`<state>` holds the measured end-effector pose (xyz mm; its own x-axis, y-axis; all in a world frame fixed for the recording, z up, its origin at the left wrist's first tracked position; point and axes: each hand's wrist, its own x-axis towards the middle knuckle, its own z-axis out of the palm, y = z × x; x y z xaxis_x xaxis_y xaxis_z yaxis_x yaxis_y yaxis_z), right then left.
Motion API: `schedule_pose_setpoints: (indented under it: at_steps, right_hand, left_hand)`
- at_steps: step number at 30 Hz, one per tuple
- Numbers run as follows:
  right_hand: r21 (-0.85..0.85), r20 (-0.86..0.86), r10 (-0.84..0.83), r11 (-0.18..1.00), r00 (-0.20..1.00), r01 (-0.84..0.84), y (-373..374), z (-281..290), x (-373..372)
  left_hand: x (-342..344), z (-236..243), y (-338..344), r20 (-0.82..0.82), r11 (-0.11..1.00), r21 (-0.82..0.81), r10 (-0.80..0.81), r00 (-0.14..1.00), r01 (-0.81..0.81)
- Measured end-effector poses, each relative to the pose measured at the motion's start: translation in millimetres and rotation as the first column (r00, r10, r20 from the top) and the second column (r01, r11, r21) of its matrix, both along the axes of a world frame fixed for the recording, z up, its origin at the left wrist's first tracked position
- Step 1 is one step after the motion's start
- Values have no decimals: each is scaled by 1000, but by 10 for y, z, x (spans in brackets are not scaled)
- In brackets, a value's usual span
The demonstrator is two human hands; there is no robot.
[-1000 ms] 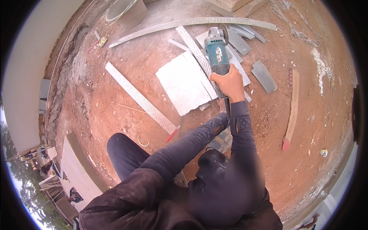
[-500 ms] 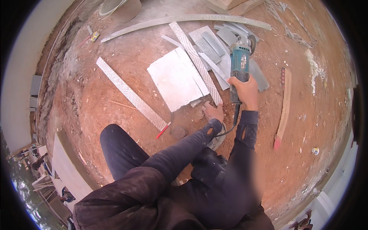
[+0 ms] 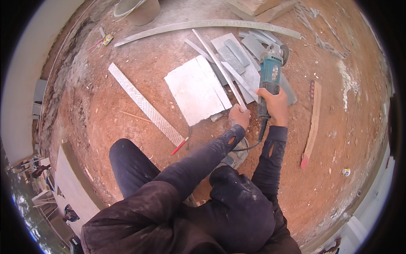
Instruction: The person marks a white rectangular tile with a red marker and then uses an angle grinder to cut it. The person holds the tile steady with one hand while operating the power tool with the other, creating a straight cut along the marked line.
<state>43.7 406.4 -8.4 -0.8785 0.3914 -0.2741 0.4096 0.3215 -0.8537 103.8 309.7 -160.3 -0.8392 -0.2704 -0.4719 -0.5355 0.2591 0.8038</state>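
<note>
My right hand (image 3: 275, 103) is wrapped round the dark rear body of a teal angle grinder (image 3: 270, 70), whose disc faces away from me at the far end. Its black cord runs back past my right sleeve. In my left hand (image 3: 240, 116) is the near end of a long, narrow tile strip (image 3: 222, 70), tipped up on its edge. Just left of that strip lies a white square tile (image 3: 196, 89) with a rough near edge. Grey tile offcuts (image 3: 234, 53) are heaped beyond the grinder body, partly hidden by it.
A ridged tile strip (image 3: 144, 106) lies at left with a red pencil (image 3: 179, 146) by its near end. Across the back runs a long straightedge (image 3: 203, 26), with a bucket (image 3: 137, 10) behind it. A wooden strip (image 3: 313, 122) rests on the dirt at right.
My left hand has closed on the strip's near end and turned it from lying flat, ridged face up, onto its edge. The grinder stays in my right hand, nearly unmoved.
</note>
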Motion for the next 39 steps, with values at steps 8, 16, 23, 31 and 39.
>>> schedule_pose_setpoints:
  at_steps: [8, 16, 23, 31, 39]
  right_hand:
    - [-43, 12, -13, 999, 1000, 14, 63, 40, -15]
    - [-103, -22, -30, 994, 999, 28, 99, 66, 5]
    - [-81, -4, -18, 997, 1000, 18, -36, 238, 69]
    - [-53, -23, 97, 994, 995, -98, -234, 81, 2]
    - [-98, 5, 220, 971, 976, -218, -575, 275, -114]
  left_hand:
    - [65, 511, -236, 58, 1000, 10, -26, 998, 26]
    - [-66, 935, -871, 125, 912, 409, -32, 992, -22]
    - [162, 902, -1218, 11, 849, 529, 13, 1000, -17]
    - [334, 667, -1593, -7, 884, 443, 174, 985, -153]
    - [372, 326, -1941, 132, 985, 168, 3, 991, -25]
